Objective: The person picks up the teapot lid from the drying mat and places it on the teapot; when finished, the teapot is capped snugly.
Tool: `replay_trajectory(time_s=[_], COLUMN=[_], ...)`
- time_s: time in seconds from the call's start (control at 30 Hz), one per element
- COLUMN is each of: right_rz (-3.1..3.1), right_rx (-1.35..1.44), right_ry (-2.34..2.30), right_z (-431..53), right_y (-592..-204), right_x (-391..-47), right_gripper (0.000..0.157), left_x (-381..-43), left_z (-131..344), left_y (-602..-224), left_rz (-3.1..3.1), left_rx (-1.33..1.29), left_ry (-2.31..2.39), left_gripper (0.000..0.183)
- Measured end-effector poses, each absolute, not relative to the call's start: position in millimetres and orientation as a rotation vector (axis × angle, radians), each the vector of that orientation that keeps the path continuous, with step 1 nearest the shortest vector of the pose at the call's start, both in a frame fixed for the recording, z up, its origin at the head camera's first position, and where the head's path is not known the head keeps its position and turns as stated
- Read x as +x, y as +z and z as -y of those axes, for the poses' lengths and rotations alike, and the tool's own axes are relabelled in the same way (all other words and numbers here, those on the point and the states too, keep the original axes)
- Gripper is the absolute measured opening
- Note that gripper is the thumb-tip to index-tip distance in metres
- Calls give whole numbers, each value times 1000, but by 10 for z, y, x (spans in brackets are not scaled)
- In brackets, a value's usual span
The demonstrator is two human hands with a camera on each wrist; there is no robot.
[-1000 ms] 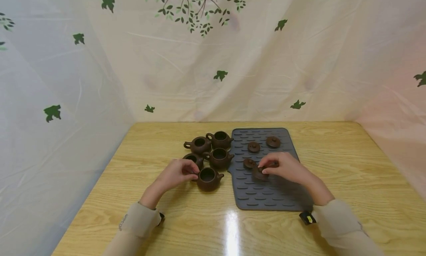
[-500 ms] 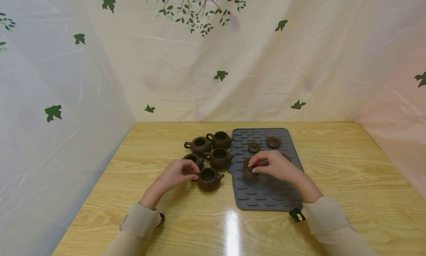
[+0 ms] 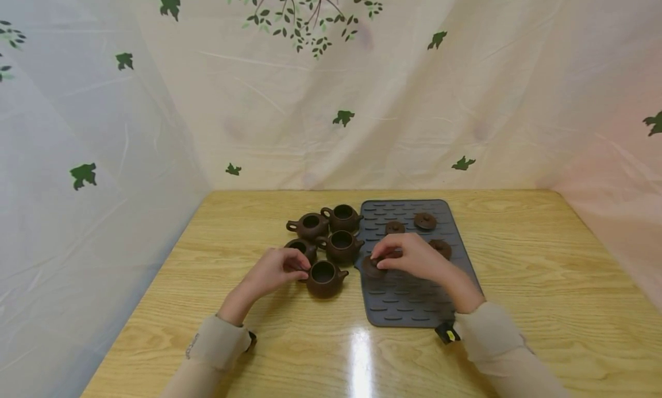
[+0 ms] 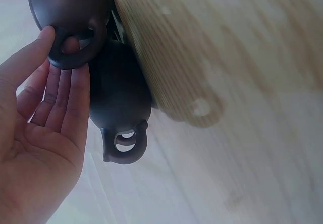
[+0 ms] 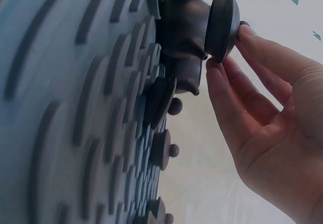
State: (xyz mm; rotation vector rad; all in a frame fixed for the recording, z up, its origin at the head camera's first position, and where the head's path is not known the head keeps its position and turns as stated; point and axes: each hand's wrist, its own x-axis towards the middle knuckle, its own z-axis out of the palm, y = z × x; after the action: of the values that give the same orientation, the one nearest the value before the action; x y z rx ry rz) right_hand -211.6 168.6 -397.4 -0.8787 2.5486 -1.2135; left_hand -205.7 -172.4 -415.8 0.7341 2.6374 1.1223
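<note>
My left hand [image 3: 271, 273] pinches the ring handle [image 4: 70, 62] of the front dark brown teapot [image 3: 324, 286], which stands lidless on the table. My right hand [image 3: 416, 257] holds a dark brown teapot lid [image 5: 220, 30] by its knob between thumb and fingers. This lid is raised over the left part of a grey ribbed mat [image 3: 400, 306], just right of the front teapot's spout. Several more open teapots [image 3: 341, 246] crowd together behind the front one. In the left wrist view, a second teapot [image 4: 118, 90] sits close beside my left fingers.
Other knobbed lids lie on the mat: one at the far right [image 3: 425, 220], one nearer the middle [image 3: 395, 228], one by my right wrist [image 3: 441, 249]. Another is hidden behind my right hand in the head view. A patterned curtain [image 3: 289, 128] hangs behind the wooden table [image 3: 289, 352].
My right hand has moved left across the mat with the lid, toward the front teapot, uncovering a lid on the mat's right side. My left hand has stayed at the teapot's handle.
</note>
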Motion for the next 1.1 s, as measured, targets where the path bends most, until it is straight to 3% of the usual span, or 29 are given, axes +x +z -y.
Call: replay_trajectory(time_s=[1.1], right_rz=[-2452], right_rx=[-971], right_ry=[-1317], right_z=[-981], right_y=[-3909], right_x=[-2110], right_gripper=[13], left_x=[-2035], left_z=[1720], left_y=[-4152], left_rz=[-2656], left_rx=[771], left_ry=[1123], left_gripper=[7])
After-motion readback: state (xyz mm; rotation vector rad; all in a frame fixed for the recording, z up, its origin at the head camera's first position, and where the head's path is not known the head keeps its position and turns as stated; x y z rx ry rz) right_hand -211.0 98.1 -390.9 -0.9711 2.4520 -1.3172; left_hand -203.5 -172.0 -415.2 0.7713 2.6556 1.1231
